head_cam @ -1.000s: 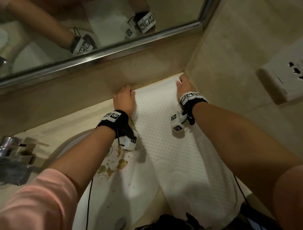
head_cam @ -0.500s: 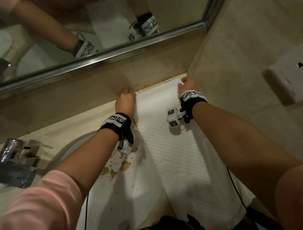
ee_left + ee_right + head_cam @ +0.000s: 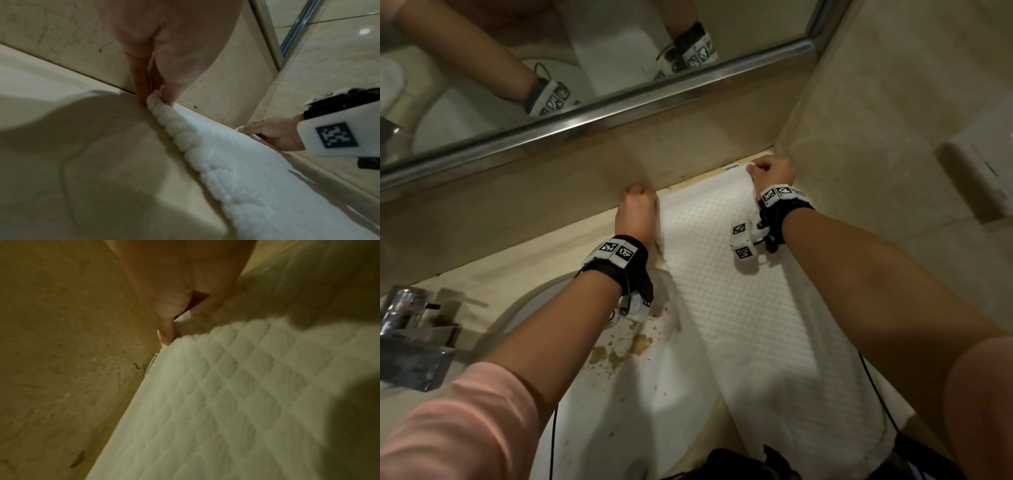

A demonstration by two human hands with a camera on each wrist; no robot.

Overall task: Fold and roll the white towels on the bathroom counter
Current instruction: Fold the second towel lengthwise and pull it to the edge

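Note:
A white waffle-textured towel (image 3: 739, 308) lies lengthwise on the beige counter, from the back wall to the front edge. My left hand (image 3: 637, 212) pinches its far left corner (image 3: 154, 99) against the wall base. My right hand (image 3: 770, 173) pinches the far right corner (image 3: 174, 337) in the counter's back right corner, beside a small label (image 3: 731, 168) on the hem. The towel's far edge (image 3: 205, 120) runs taut between both hands. Its left part drapes over the sink rim.
A white sink basin (image 3: 619, 394) with brown stains (image 3: 616, 353) sits left of the towel. A chrome faucet (image 3: 410, 329) stands at far left. A mirror (image 3: 585, 61) with a metal frame hangs above. A wall socket plate (image 3: 983, 171) is on the right wall.
Both hands went from lying over the towel's far edge to curling into pinches on its two far corners. The far edge has shifted slightly toward the wall, and the label now shows.

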